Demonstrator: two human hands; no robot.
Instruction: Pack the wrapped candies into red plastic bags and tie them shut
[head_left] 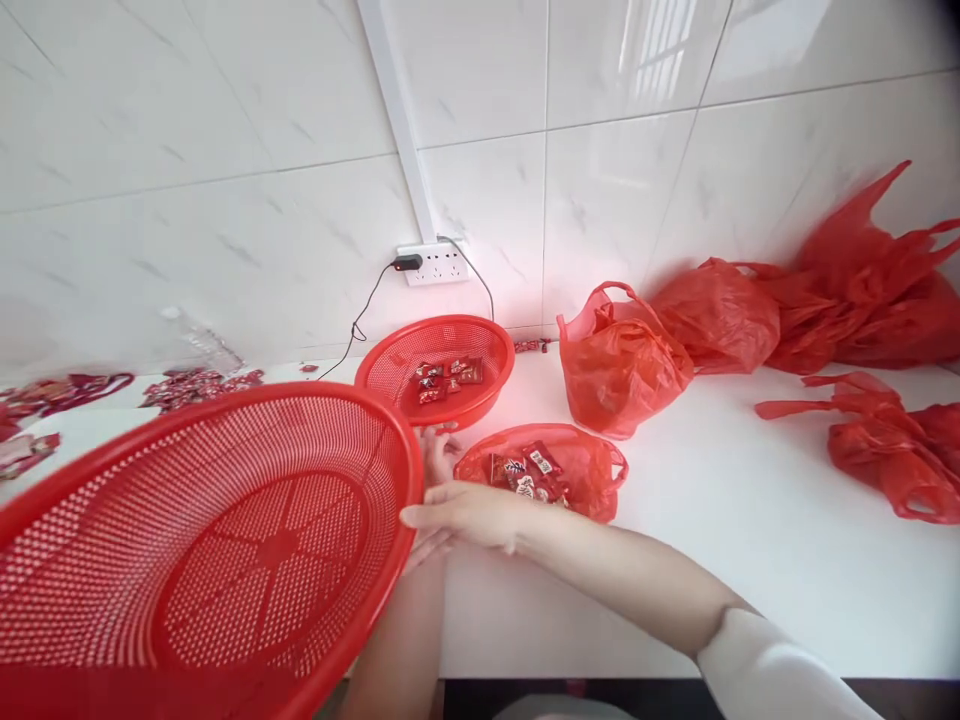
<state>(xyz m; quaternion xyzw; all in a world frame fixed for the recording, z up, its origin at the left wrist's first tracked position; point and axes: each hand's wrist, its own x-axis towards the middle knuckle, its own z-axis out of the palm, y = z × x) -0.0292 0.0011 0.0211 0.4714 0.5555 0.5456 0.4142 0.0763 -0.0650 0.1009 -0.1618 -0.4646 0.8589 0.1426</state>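
Observation:
A large red plastic mesh basket [274,548] fills the lower left, tilted, with nothing visible inside. My right hand [469,512] is closed on its right rim, thumb on the near face and fingers behind. My left hand [436,455] shows only partly behind that rim, its forearm passing beneath the basket. Its fingers are mostly hidden, near the left end of an open red plastic bag [596,490]. Wrapped snack packets [534,470] lie in this bag. Just beyond my hands, a smaller red basket [480,405] holds several small wrapped packets [448,378].
Filled red plastic bags [626,360] line the tiled wall to the right; another bag [892,450] lies at the far right. Red-wrapped packets [199,388] lie in piles at the left. A power strip [435,264] with cables is on the wall above the white table [712,580].

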